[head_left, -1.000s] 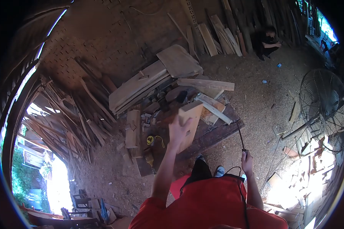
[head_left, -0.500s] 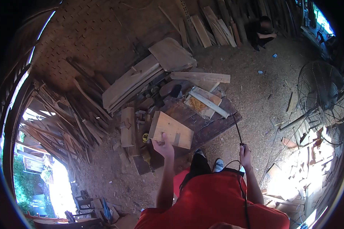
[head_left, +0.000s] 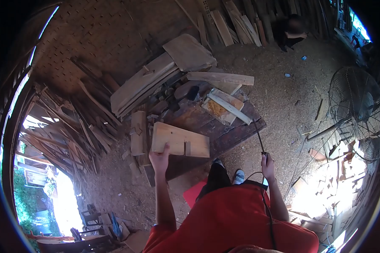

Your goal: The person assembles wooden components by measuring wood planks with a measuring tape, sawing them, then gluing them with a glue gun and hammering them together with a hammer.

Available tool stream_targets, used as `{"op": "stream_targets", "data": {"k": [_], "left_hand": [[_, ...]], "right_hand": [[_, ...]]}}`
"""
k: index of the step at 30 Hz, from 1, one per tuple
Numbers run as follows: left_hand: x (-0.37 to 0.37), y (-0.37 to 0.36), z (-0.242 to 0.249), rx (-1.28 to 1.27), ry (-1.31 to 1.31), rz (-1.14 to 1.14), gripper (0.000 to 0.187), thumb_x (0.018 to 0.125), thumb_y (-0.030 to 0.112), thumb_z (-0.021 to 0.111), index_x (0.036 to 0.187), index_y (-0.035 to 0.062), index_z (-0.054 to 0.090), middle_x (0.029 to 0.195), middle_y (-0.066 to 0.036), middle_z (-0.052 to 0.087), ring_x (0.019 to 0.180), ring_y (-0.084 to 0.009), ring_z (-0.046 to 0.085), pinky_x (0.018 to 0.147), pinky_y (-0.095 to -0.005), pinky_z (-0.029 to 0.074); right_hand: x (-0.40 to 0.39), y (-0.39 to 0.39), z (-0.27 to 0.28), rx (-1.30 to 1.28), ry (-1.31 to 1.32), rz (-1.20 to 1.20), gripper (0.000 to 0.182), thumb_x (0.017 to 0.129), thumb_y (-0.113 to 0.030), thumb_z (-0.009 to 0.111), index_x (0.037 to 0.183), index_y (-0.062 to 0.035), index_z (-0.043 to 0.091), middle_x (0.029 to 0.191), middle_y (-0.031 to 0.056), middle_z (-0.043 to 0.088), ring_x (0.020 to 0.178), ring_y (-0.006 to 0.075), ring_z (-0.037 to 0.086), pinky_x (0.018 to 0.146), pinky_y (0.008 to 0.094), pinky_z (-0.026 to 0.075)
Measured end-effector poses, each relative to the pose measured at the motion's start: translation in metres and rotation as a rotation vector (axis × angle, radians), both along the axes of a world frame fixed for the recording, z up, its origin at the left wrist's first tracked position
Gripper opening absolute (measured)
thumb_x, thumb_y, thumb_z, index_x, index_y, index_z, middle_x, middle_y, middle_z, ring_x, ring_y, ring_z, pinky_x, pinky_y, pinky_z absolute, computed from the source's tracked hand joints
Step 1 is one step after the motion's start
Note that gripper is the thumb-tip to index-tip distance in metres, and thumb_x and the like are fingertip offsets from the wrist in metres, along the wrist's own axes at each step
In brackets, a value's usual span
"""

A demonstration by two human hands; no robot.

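Our left grip (head_left: 158, 160), the nearer, clamps the left end of a pale, slotted wooden board (head_left: 176, 141) whose long axis runs rightward over the dark-brown wooden table (head_left: 224, 137), while our right grip (head_left: 267, 165) clasps a thin black rod (head_left: 259, 137).

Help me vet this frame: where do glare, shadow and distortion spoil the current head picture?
In the head view, glare bleaches the left opening and wood scraps at right, shadow dims the crouching person, and distortion bows the edges; the held board reads clearly.
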State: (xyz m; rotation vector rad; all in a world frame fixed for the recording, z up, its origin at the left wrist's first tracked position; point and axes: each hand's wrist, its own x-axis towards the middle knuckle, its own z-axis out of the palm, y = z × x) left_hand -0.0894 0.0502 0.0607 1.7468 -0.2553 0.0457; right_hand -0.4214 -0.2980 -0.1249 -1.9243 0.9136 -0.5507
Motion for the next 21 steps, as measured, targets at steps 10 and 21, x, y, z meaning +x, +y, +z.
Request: {"op": "stream_targets", "data": {"k": [10,21], "left_hand": [[-0.060,0.045,-0.071,-0.383,0.265,0.414,0.055,0.096,0.029,0.079,0.134,-0.0056,0.058,0.121,-0.016,0.069,0.103,-0.0275,0.073,0.081,-0.0429,0.069],[-0.119,0.046,-0.202,-0.592,0.913,0.116,0.061,0.102,0.052,0.066,0.134,0.0007,0.061,0.118,-0.016,0.074,0.105,-0.0326,0.075,0.085,-0.0436,0.064]], "right_hand": [[0.002,-0.001,0.009,0.017,0.040,0.063,0.028,0.112,-0.027,0.048,0.112,-0.0022,0.062,0.075,0.0210,0.063,0.068,0.0394,0.068,0.060,0.0467,0.048],[0.045,0.004,0.017,0.069,0.017,0.188,0.032,0.112,-0.030,0.049,0.108,-0.0014,0.062,0.071,0.0162,0.061,0.063,0.0310,0.064,0.060,0.0435,0.048]]}}
